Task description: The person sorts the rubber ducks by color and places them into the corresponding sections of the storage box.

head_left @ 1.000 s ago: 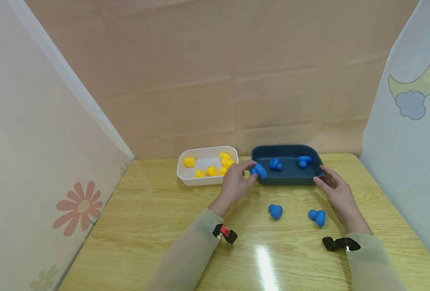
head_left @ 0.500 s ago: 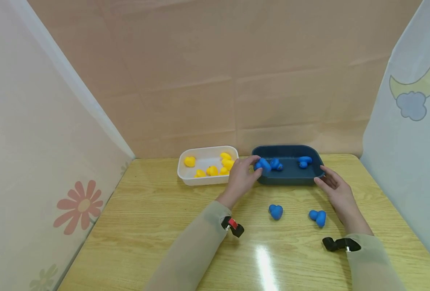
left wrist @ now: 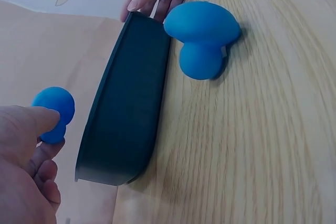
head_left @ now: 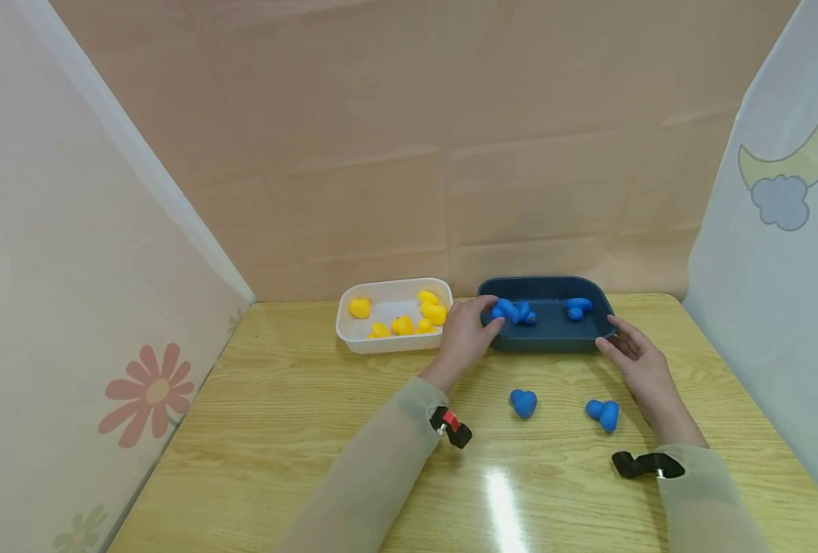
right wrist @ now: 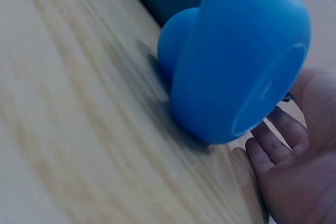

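My left hand [head_left: 465, 334] pinches a blue toy duck [head_left: 508, 310] between thumb and fingers, over the left end of a dark blue tray [head_left: 554, 345]. In the left wrist view this held duck [left wrist: 54, 103] is beside the tray's upper edge. My right hand [head_left: 649, 378] holds the tray's right end, thumb at the front corner and fingers at the rim. Inside the tray lie a blue duck [head_left: 524, 314] near the held one and another blue duck [head_left: 578, 308] to the right. On the table before it are two blue ducks, one in the middle [head_left: 523, 403] and one right [head_left: 603, 415].
Left of the dark tray stands a white tray [head_left: 353, 342] with several yellow ducks [head_left: 403, 326] in it. Both trays are at the back of the wooden table [head_left: 277, 415], by a brown paper backdrop [head_left: 381, 153]. Patterned white sheets flank the sides.
My left hand has moved right and slightly away with the blue duck, from the dark tray's left front corner to over its inside. My right hand has stayed at the tray's end.
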{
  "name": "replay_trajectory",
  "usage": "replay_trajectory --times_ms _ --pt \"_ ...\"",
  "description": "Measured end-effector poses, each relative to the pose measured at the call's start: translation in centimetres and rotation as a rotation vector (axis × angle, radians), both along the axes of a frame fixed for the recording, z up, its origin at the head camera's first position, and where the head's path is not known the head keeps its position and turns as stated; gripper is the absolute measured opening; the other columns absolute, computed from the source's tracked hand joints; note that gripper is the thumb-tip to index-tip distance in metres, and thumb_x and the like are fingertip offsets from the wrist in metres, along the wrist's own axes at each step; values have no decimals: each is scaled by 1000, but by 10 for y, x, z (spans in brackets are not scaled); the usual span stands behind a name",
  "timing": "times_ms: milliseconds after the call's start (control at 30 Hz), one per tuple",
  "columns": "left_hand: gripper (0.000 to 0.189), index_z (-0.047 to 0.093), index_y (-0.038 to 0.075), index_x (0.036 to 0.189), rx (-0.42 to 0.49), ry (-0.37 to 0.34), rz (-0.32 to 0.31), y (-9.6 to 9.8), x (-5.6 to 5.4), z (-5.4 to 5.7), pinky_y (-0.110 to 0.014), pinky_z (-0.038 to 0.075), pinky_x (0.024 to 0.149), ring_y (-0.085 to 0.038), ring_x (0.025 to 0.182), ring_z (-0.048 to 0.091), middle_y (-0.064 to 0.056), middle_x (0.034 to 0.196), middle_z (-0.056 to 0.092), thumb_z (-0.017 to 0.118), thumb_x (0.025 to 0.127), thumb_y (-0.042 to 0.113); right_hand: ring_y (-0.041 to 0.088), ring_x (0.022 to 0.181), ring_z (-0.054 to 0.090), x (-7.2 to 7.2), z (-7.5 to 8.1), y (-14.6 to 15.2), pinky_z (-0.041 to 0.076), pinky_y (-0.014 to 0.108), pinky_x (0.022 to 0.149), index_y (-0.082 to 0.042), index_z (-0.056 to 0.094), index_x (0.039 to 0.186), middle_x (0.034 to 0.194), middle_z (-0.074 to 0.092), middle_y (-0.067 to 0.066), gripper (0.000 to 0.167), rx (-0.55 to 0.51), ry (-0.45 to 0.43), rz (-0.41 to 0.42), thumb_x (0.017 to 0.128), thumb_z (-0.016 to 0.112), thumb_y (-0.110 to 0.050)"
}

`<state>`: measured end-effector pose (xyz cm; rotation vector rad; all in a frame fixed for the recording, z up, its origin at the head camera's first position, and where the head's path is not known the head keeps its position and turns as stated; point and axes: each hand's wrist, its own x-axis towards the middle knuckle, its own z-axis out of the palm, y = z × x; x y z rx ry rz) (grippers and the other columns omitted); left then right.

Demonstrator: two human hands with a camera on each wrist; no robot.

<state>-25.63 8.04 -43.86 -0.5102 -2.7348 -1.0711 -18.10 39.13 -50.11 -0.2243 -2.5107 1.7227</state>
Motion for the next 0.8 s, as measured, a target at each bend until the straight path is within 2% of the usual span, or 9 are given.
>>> replay_trajectory --times_ms 267,800 --pt "41 72 20 146 5 -31 21 4 0 -2 -26 51 89 -17 108 57 3 128 77 78 107 33 51 161 28 0 -1 1 42 4 104 -28 26 178 180 21 23 78 0 -2 6 112 63 -50" --pt "38 75 20 142 16 -49 3 8 -1 -11 -25 50 89 -16 108 58 5 126 78 79 106 32 51 161 28 -1 -3 3 42 6 107 -27 26 178 180 22 23 79 15 -6 -1 112 63 -50"
